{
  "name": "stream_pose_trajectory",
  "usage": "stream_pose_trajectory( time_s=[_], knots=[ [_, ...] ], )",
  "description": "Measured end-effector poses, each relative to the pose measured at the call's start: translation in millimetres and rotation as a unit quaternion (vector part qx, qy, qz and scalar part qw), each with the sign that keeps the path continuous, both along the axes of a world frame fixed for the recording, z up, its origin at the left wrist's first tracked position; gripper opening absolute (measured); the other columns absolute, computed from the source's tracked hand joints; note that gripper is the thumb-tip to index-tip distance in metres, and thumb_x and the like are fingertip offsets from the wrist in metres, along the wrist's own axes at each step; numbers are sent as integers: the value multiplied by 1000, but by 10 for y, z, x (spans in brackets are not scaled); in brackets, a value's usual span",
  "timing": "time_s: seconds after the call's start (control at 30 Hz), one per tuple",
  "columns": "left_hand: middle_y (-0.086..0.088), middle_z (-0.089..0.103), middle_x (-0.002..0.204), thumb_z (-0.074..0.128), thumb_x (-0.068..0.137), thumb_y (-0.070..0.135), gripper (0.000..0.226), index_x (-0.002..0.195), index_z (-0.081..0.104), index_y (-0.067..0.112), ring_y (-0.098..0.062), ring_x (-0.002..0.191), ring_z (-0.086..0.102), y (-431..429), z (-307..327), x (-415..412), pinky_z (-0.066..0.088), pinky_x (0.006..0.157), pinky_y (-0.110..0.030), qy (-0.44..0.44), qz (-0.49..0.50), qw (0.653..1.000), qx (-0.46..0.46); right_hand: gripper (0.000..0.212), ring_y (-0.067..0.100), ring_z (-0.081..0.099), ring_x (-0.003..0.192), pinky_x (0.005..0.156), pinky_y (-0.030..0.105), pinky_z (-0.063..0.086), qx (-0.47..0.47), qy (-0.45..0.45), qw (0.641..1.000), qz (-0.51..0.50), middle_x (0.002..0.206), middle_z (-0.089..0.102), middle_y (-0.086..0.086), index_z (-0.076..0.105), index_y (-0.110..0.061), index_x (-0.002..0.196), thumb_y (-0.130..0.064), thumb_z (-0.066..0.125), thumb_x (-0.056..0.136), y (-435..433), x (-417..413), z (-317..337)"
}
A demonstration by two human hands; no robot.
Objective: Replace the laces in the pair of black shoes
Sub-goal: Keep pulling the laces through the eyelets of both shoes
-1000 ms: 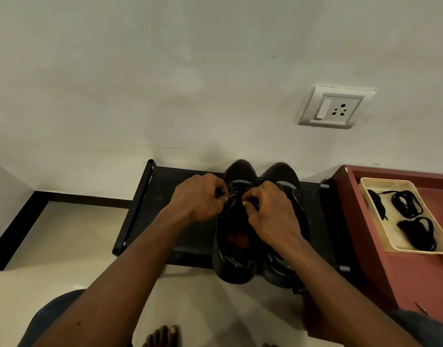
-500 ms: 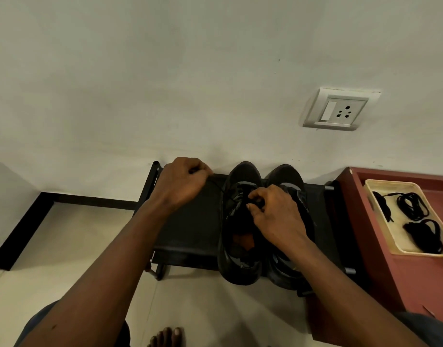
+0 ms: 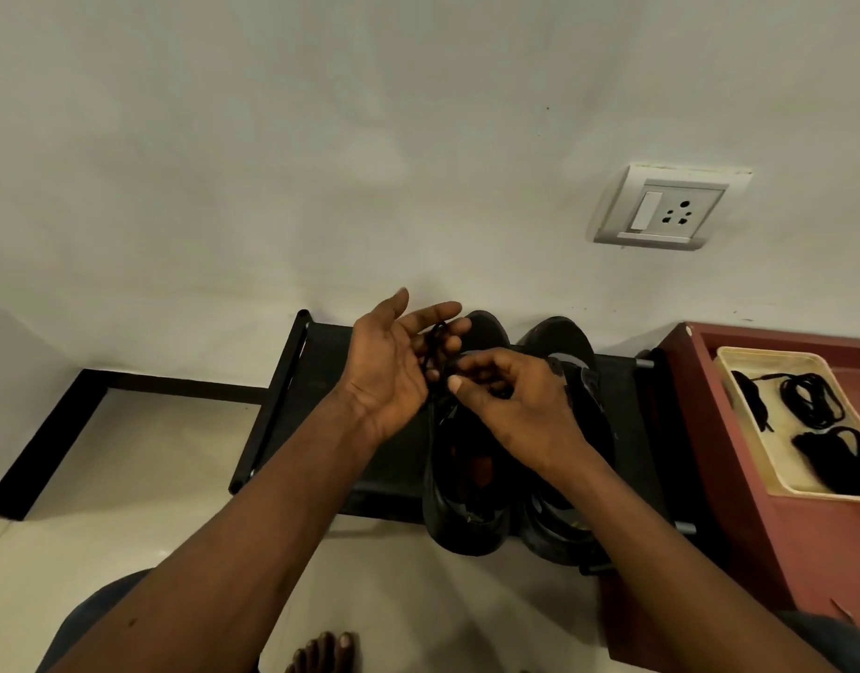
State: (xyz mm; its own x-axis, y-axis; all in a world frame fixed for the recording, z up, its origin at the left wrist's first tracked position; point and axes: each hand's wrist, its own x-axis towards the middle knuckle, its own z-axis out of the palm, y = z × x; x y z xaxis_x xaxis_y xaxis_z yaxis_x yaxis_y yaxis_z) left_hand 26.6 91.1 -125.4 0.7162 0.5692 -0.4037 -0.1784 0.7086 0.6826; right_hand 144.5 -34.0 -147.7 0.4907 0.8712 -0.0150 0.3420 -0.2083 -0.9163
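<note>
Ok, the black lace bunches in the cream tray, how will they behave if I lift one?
Likely floppy: each lace bunch lies in loose loops in the tray. Probably light, being thin cord. It may uncoil or trail, since one end already lies stretched out.

- Left hand (image 3: 394, 366), palm up, fingers spread, has a black lace (image 3: 435, 344) looped over them.
- Right hand (image 3: 520, 405) pinches that lace above the left black shoe (image 3: 467, 497).
- Right black shoe (image 3: 561, 347) sits just beside it on the black rack (image 3: 321, 376).
- Spare laces (image 3: 811, 400) lie in a cream tray (image 3: 739, 354).
</note>
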Motion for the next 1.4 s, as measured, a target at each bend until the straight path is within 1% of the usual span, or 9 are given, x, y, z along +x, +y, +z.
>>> stream_pose_trajectory(
  time_s=[0.2, 0.4, 0.6, 0.83, 1.0, 1.1, 1.2, 1.33, 1.4],
  knots=[
    [-9, 73, 103, 42, 104, 38, 49, 119, 72, 4, -16, 84, 65, -142, -23, 177, 55, 81, -33, -11, 38, 999, 9, 36, 11, 76, 93, 78, 33, 63, 5, 163, 987, -2, 105, 79, -9, 64, -23, 121, -28, 81, 90, -10, -37, 29],
    [-15, 73, 118, 35, 102, 14, 43, 125, 69, 1, -21, 102, 70, -250, -25, 259, 57, 92, -33, -11, 46, 997, 65, 14, 13, 77, 82, 84, 40, 64, -1, 116, 991, -66, 92, 79, -4, 72, -21, 109, -19, 75, 96, -23, 1, 35],
    [-6, 79, 106, 46, 102, -8, 35, 107, 74, 12, -15, 95, 74, -137, -6, 202, 59, 75, -22, 132, 29, 944, 301, 9, 7, 75, 76, 68, 25, 57, 26, 80, 988, -130, 85, 79, -6, 77, -27, 98, -19, 72, 97, -27, 209, 85],
    [-6, 76, 84, 48, 100, -6, 31, 94, 75, 8, -16, 74, 69, 1, -5, 130, 55, 60, -21, 140, 21, 951, 273, 8, 2, 73, 90, 89, 37, 62, 47, 2, 988, -144, 90, 78, -14, 81, -29, 97, -23, 77, 93, -52, 384, 142],
    [4, 76, 103, 68, 98, 16, 15, 111, 73, 20, -7, 98, 72, -18, -65, 119, 55, 79, -16, 180, -11, 879, 441, 17, -1, 66, 93, 83, 22, 52, 26, -88, 994, -51, 89, 70, -19, 82, -34, 105, -23, 74, 96, -56, 396, 170],
    [-3, 77, 99, 68, 99, 24, 19, 117, 72, 17, -13, 86, 75, -65, -53, 126, 57, 76, -22, 123, -94, 911, 383, 25, 0, 64, 93, 84, 16, 48, 11, -98, 995, 25, 87, 65, -24, 81, -26, 111, -10, 67, 99, -53, 370, 200],
    [3, 73, 79, 67, 100, 25, 17, 110, 76, 14, -6, 61, 63, -76, -57, 106, 50, 59, -21, 135, -126, 897, 401, 21, 7, 72, 89, 83, 23, 57, 10, -45, 999, 21, 89, 76, -11, 81, -23, 107, -8, 73, 95, -69, 391, 238],
    [-6, 75, 84, 69, 99, 25, 13, 98, 80, 18, -9, 76, 65, 2, -54, 52, 51, 74, -25, 177, -116, 865, 455, 4, 16, 73, 72, 64, 21, 56, 30, 80, 995, -55, 80, 78, 7, 79, -14, 91, -12, 82, 88, -115, 473, 301],
    [4, 73, 78, 69, 99, 29, 12, 95, 79, 24, -5, 72, 64, 20, -61, 25, 50, 72, -29, 208, -132, 829, 502, 6, 16, 73, 75, 65, 20, 56, 19, 104, 993, -47, 83, 79, 7, 79, -12, 96, -9, 76, 93, -121, 510, 302]
  ],
)
